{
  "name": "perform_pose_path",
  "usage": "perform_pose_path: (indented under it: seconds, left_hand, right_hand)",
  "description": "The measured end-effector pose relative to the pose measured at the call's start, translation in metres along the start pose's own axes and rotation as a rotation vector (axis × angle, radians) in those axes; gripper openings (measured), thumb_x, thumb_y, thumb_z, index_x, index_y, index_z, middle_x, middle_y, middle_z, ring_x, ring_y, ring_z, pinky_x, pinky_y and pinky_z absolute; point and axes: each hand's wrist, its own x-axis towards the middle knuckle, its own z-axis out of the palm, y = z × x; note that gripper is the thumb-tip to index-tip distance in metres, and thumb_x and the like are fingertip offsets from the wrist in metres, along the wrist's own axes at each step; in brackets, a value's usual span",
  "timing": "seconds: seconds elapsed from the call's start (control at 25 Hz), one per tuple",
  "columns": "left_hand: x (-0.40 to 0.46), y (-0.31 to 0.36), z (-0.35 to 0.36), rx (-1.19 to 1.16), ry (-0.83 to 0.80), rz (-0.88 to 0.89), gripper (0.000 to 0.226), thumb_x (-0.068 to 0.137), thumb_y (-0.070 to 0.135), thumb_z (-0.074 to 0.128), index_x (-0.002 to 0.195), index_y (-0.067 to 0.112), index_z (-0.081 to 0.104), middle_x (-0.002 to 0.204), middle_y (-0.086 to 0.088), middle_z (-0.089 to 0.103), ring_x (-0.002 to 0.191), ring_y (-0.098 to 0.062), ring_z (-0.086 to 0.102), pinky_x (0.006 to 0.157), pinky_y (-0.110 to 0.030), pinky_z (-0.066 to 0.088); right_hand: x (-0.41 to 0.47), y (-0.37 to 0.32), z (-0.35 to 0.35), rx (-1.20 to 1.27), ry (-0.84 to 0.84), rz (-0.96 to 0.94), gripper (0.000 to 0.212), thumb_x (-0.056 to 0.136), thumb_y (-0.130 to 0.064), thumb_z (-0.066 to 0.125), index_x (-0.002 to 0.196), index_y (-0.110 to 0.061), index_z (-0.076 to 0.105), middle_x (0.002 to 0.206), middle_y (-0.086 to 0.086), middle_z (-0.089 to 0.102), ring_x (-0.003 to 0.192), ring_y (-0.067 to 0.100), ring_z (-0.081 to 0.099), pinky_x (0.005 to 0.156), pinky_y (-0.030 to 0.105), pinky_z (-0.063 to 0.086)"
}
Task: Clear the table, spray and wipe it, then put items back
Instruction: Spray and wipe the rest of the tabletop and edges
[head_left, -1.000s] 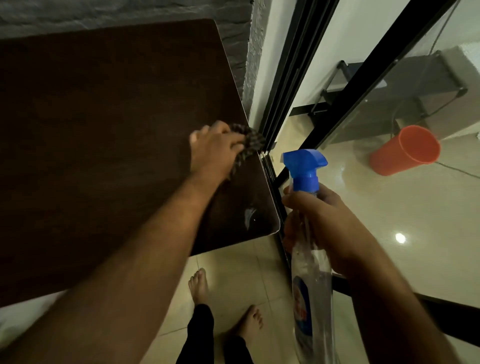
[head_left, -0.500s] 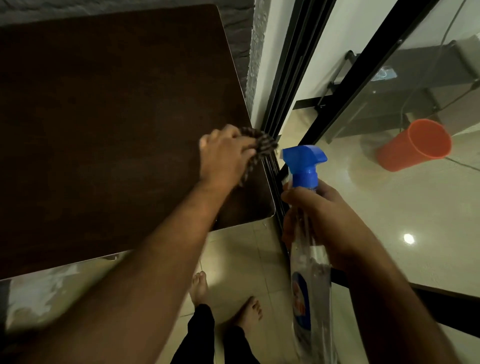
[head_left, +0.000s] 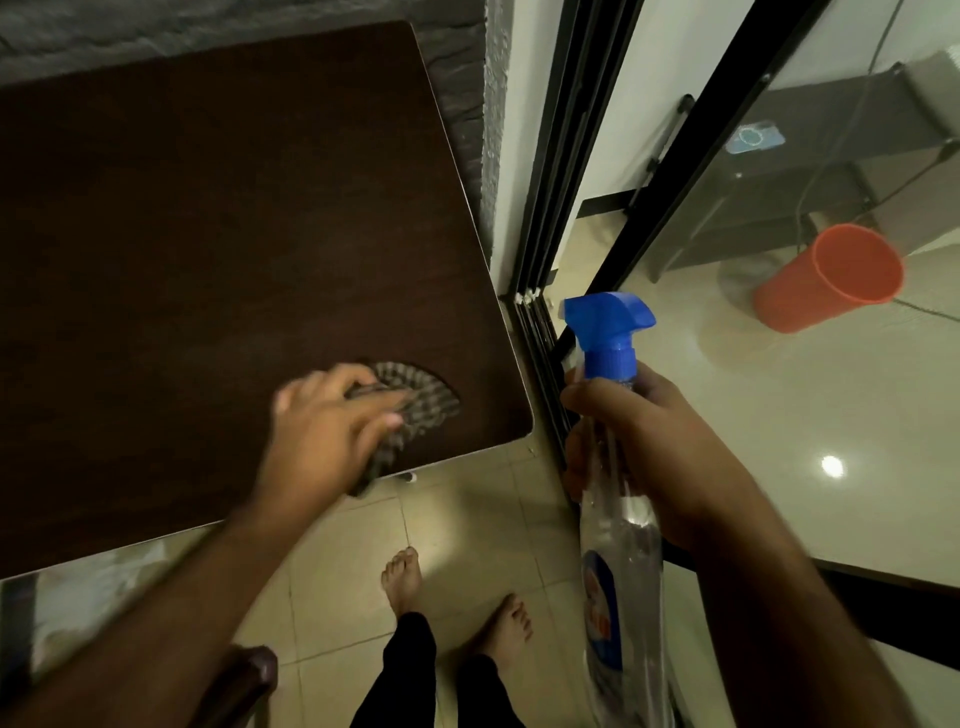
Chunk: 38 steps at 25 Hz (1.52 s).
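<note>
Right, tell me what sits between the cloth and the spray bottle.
In the head view, between the cloth under the left hand and the spray bottle in the right hand: bare dark tabletop, its corner, then the black door track.

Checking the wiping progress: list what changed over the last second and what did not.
The left hand slid the cloth from the table's right edge inward, toward its near edge. The right hand still grips the spray bottle beside the table, nozzle up. The orange bucket stays on the floor.

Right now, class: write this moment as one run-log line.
step: wiping | left hand: presses cloth on table near its right front corner | right hand: holds spray bottle off table
</note>
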Motion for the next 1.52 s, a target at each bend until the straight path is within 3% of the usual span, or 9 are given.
perform_pose_path:
  seconds: [0.16,0.4,0.56,0.72,1.0,1.12,1.24,1.36,1.52]
  left_hand:
    - [0.055,0.016,0.01,-0.035,0.1,-0.181,0.028,0.089,0.038,0.062,0.116,0.033,0.068,0.112,0.0,0.055,0.105,-0.026,0.05,0.085,-0.039,0.032]
    - [0.073,0.097,0.038,0.047,-0.019,-0.008,0.052,0.088,0.062,0.043,0.134,0.04,0.048,0.121,0.004,0.045,0.106,-0.015,0.043,0.09,-0.036,0.034]
    - [0.012,0.067,0.018,0.022,-0.114,0.067,0.058,0.082,0.065,0.049,0.135,0.041,0.049,0.12,0.004,0.045,0.108,-0.017,0.043,0.087,-0.037,0.033]
    - [-0.042,0.014,-0.003,0.054,-0.077,-0.025,0.05,0.083,0.051,0.062,0.13,0.036,0.058,0.116,-0.002,0.051,0.107,-0.024,0.05,0.083,-0.04,0.037]
    - [-0.07,-0.031,-0.022,-0.007,-0.005,-0.24,0.041,0.093,0.044,0.054,0.13,0.028,0.057,0.108,0.002,0.051,0.098,-0.018,0.053,0.081,-0.033,0.046]
    - [-0.087,-0.031,-0.024,-0.057,-0.039,-0.188,0.038,0.092,0.044,0.055,0.128,0.03,0.058,0.106,0.003,0.051,0.094,-0.016,0.054,0.078,-0.03,0.048]
    - [-0.117,-0.051,-0.039,-0.116,-0.121,-0.147,0.036,0.092,0.042,0.056,0.126,0.03,0.06,0.108,0.001,0.052,0.097,-0.02,0.055,0.08,-0.029,0.045]
    - [-0.143,-0.077,-0.076,-0.156,-0.154,-0.183,0.034,0.093,0.042,0.056,0.125,0.03,0.061,0.108,-0.001,0.052,0.1,-0.024,0.056,0.083,-0.03,0.045]
    - [-0.155,-0.105,-0.15,-0.164,-0.034,-0.195,0.035,0.093,0.041,0.056,0.125,0.028,0.06,0.106,0.0,0.051,0.098,-0.022,0.058,0.086,-0.036,0.05]
  right_hand:
    - [-0.004,0.0,0.0,-0.037,0.006,-0.019,0.019,0.088,-0.022,0.058,0.105,-0.017,0.051,0.062,0.008,0.059,0.052,0.02,0.058,0.052,0.03,0.05]
    - [-0.018,-0.006,0.006,-0.05,-0.016,-0.043,0.015,0.089,-0.02,0.058,0.102,-0.021,0.052,0.062,0.006,0.059,0.05,0.016,0.057,0.047,0.023,0.049]
    - [-0.026,-0.009,0.017,-0.061,-0.022,-0.039,0.025,0.088,-0.021,0.059,0.111,-0.018,0.05,0.068,0.008,0.058,0.053,0.017,0.057,0.051,0.027,0.051]
    - [-0.022,-0.012,0.042,-0.031,-0.07,-0.058,0.019,0.089,-0.018,0.058,0.105,-0.022,0.049,0.068,0.009,0.056,0.054,0.02,0.057,0.057,0.036,0.053]
    - [-0.024,-0.009,0.094,-0.111,-0.145,-0.093,0.017,0.089,-0.018,0.058,0.102,-0.025,0.048,0.065,0.007,0.056,0.052,0.017,0.057,0.058,0.035,0.054]
    - [-0.027,-0.013,0.124,-0.12,-0.162,-0.118,0.018,0.088,-0.017,0.059,0.101,-0.025,0.049,0.069,0.008,0.057,0.053,0.018,0.057,0.054,0.031,0.053]
    - [-0.031,-0.014,0.17,-0.159,-0.159,-0.174,0.021,0.086,-0.019,0.062,0.105,-0.02,0.051,0.078,0.011,0.057,0.062,0.024,0.057,0.062,0.038,0.054]
    - [-0.047,-0.018,0.216,-0.233,-0.078,-0.275,0.02,0.081,-0.027,0.064,0.097,-0.027,0.051,0.08,0.008,0.059,0.064,0.025,0.061,0.067,0.045,0.057]
    - [-0.076,-0.037,0.27,-0.29,0.002,-0.372,0.022,0.074,-0.04,0.061,0.093,-0.042,0.05,0.09,0.009,0.063,0.079,0.033,0.067,0.076,0.056,0.058]
